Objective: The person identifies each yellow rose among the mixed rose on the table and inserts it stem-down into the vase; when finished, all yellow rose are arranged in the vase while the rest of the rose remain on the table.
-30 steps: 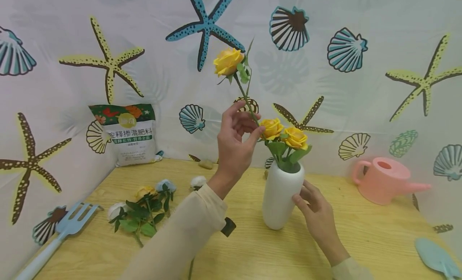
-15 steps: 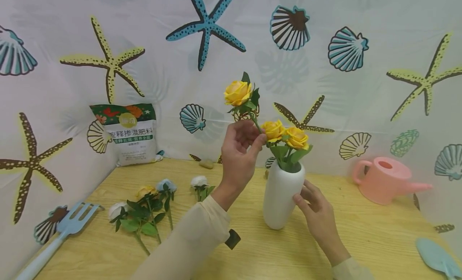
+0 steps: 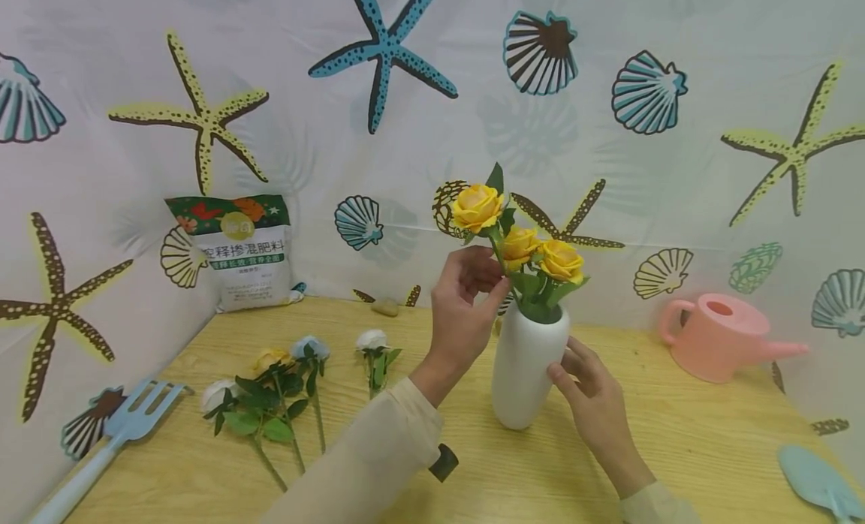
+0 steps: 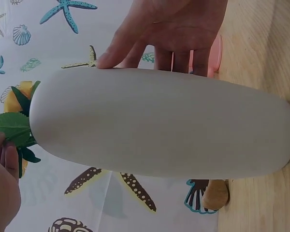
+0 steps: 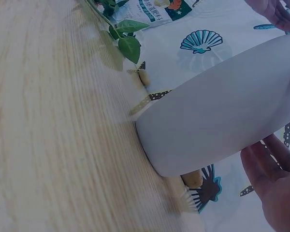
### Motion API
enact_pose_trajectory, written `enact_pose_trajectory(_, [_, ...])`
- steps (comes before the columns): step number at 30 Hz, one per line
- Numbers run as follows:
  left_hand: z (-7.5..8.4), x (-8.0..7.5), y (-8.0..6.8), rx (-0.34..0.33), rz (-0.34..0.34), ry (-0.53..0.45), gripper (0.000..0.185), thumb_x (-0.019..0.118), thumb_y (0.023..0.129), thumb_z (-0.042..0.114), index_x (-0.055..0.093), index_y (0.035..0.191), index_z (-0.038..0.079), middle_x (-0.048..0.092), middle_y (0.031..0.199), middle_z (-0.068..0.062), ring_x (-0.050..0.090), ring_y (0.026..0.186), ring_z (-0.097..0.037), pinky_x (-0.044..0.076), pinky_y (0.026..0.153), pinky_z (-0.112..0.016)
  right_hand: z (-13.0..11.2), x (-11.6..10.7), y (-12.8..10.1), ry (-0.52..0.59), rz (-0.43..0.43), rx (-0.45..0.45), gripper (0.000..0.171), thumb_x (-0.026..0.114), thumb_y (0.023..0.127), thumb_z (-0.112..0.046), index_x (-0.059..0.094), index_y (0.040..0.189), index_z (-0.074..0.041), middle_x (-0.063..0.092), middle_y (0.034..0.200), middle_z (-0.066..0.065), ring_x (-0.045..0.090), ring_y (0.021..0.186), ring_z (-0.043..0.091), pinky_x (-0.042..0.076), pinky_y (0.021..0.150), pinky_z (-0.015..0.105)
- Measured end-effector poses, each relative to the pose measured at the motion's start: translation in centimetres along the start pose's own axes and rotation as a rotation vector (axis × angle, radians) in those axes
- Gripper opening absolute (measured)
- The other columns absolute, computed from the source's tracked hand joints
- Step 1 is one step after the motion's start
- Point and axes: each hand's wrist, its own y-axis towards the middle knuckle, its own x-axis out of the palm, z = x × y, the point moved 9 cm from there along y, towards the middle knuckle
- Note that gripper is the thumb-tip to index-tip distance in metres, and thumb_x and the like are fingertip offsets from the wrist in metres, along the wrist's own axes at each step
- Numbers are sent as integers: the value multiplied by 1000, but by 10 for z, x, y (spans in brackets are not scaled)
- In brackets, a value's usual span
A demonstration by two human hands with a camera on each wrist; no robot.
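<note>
A tall white vase stands on the wooden table, leaning slightly in the head view. Two yellow roses with green leaves rise from its mouth. My left hand pinches the stem of another yellow rose just above the rim, its bloom tilted left of the other two. The lower stem is hidden behind leaves and vase. My right hand holds the vase's right side, thumb at the front and fingers round the back. In the left wrist view, left fingertips pinch at a green leaf by the vase's mouth.
White, yellow and blue roses lie on the table's left, with another white rose nearby. A blue hand fork is far left, a fertilizer bag behind. A pink watering can and blue trowel are on the right.
My left hand has come down and to the right with its rose, bringing the bloom close beside the other two. My right hand and the vase have stayed put.
</note>
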Motion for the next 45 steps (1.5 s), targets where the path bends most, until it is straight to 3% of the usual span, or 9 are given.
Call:
enact_pose_trajectory(7, [-17, 3, -2, -98, -37, -16, 38, 67, 87, -12, 55, 122, -4, 65, 102, -26, 65, 89, -26, 55, 79, -20, -1, 3, 1, 6, -3, -4, 51, 64, 101, -23, 48, 149, -13, 60, 142, 15, 52, 109, -18, 45, 92, 9])
enact_pose_trajectory(14, [-29, 3, -4, -191, -110, 40, 36, 67, 89, -8, 56, 124, -3, 69, 100, -24, 67, 91, -28, 54, 80, -20, -3, 5, 0, -19, -14, 2, 52, 62, 102, -26, 47, 150, -15, 58, 145, 13, 50, 110, -20, 50, 106, 41])
enact_pose_trajectory(19, [-34, 2, -7, -241, -147, 89, 32, 68, 91, -2, 60, 122, 4, 72, 99, -20, 68, 91, -26, 55, 79, -24, -4, 5, 0, -24, -11, -1, 52, 62, 102, -27, 46, 150, -15, 57, 146, 13, 49, 110, -20, 48, 107, 49])
enact_pose_trajectory(21, [-36, 1, -8, -255, -160, 99, 32, 69, 92, 0, 62, 122, 6, 72, 100, -19, 68, 90, -24, 55, 79, -26, -4, 5, 0, -26, -9, -1, 52, 62, 102, -27, 46, 151, -16, 58, 145, 14, 50, 110, -20, 49, 107, 45])
enact_pose_trajectory(26, [-39, -7, -14, -282, -187, 140, 34, 70, 93, 5, 63, 126, 10, 74, 101, -15, 69, 91, -25, 57, 82, -33, -3, 4, -1, -34, 0, -6, 52, 62, 102, -25, 47, 151, -16, 60, 143, 14, 51, 109, -18, 46, 96, 14])
enact_pose_trajectory(28, [-41, -13, -18, -293, -186, 150, 34, 71, 94, 7, 64, 127, 11, 74, 102, -14, 70, 92, -27, 58, 83, -35, -3, 3, -2, -34, 1, -7, 52, 62, 102, -25, 46, 151, -16, 60, 143, 14, 51, 109, -19, 43, 92, 8])
enact_pose_trajectory(34, [-46, -48, -33, -340, -133, 151, 33, 71, 94, 7, 66, 126, 8, 74, 100, -16, 69, 86, -20, 55, 75, -25, -2, 3, -2, -27, 4, -3, 52, 62, 102, -25, 47, 151, -16, 60, 143, 14, 51, 109, -19, 43, 92, 7])
enact_pose_trajectory(39, [-46, -85, -48, -413, -79, 144, 31, 69, 94, 4, 67, 125, 8, 73, 101, -17, 66, 81, -14, 54, 70, -22, -2, 2, -2, -10, 11, -9, 52, 63, 101, -23, 48, 150, -15, 60, 142, 15, 52, 109, -19, 43, 91, 5])
enact_pose_trajectory(45, [-43, -133, -61, -475, -20, 199, 29, 69, 95, 5, 67, 124, 7, 72, 103, -15, 68, 86, -8, 57, 76, -23, -1, 3, -2, -11, 9, -8, 51, 63, 101, -24, 48, 150, -15, 60, 142, 15, 52, 108, -19, 44, 90, 6])
